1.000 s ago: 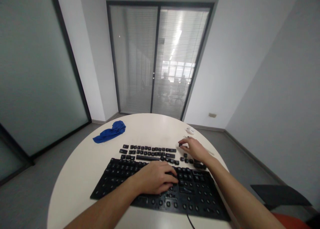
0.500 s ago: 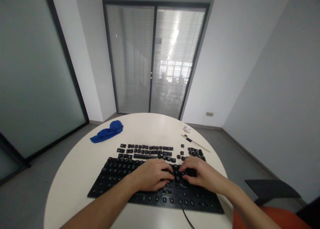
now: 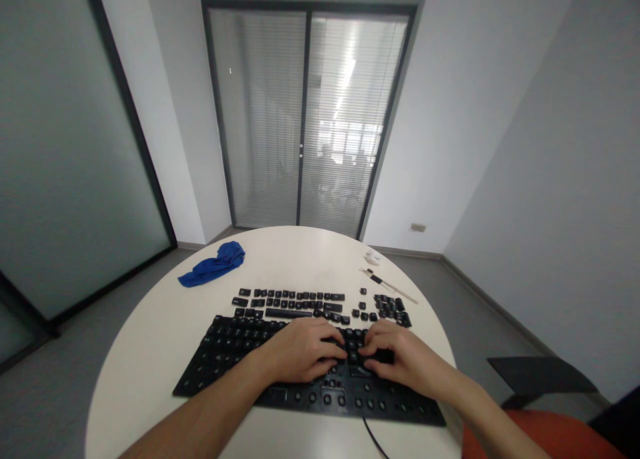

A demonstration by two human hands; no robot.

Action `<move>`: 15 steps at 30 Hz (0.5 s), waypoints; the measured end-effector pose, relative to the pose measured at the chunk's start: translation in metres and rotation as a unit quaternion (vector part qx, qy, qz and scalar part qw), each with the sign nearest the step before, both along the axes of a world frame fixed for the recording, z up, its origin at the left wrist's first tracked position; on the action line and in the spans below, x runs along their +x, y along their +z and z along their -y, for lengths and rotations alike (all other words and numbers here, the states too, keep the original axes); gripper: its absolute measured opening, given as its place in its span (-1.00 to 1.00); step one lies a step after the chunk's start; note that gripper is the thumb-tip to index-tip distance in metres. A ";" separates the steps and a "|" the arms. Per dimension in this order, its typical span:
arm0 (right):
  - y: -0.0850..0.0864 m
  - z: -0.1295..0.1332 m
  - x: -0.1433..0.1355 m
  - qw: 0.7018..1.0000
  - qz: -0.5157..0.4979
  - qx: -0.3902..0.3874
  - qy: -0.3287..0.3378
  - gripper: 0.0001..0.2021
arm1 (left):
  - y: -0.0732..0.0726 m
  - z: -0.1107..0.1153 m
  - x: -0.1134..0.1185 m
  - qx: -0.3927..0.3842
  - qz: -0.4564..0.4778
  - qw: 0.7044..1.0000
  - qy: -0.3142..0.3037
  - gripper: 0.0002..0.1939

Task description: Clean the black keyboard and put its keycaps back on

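A black keyboard (image 3: 220,344) lies on the round table, its front part bare of keycaps with the sockets showing. My left hand (image 3: 305,349) rests over its middle, fingers bent and apart, the tips touching the keys right of centre. From the other side my right hand (image 3: 395,349) reaches in, with thumb and fingers spread on the same cluster of keys. A narrow strip of keys (image 3: 353,352) shows between the two hands. I see nothing lifted in either hand, though the fingertips partly cover what they touch. Behind the keyboard lie rows of loose keycaps (image 3: 287,304).
More loose keycaps (image 3: 390,305) sit at the right. A blue cloth (image 3: 215,265) lies at the far left, a thin brush-like tool (image 3: 390,285) and a small white item (image 3: 373,257) at the far right. A cable (image 3: 373,435) runs off the front edge of the table (image 3: 130,379).
My right hand has shifted slightly down and its fingers have bent a little. The left hand stays about where it was. The whole view has moved slightly.
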State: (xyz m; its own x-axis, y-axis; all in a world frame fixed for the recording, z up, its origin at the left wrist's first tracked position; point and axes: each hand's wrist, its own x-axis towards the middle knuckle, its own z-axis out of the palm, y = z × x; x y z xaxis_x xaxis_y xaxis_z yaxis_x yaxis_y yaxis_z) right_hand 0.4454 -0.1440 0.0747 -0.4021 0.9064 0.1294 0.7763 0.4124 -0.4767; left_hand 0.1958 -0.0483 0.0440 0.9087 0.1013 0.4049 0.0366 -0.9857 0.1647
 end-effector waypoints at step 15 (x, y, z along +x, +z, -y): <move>0.007 0.001 -0.001 0.998 0.057 0.006 0.013 -0.90 | 0.004 0.003 0.001 0.017 -0.015 1.000 0.002 -0.67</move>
State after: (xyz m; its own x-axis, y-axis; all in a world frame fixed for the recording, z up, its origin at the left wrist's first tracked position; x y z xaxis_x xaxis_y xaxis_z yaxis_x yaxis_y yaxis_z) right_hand 0.4443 -0.1454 0.0820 -0.4382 0.8941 0.0930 0.8139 0.4385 -0.3810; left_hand 0.1967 -0.0516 0.0481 0.9204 0.0912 0.3803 0.0442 -0.9905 0.1304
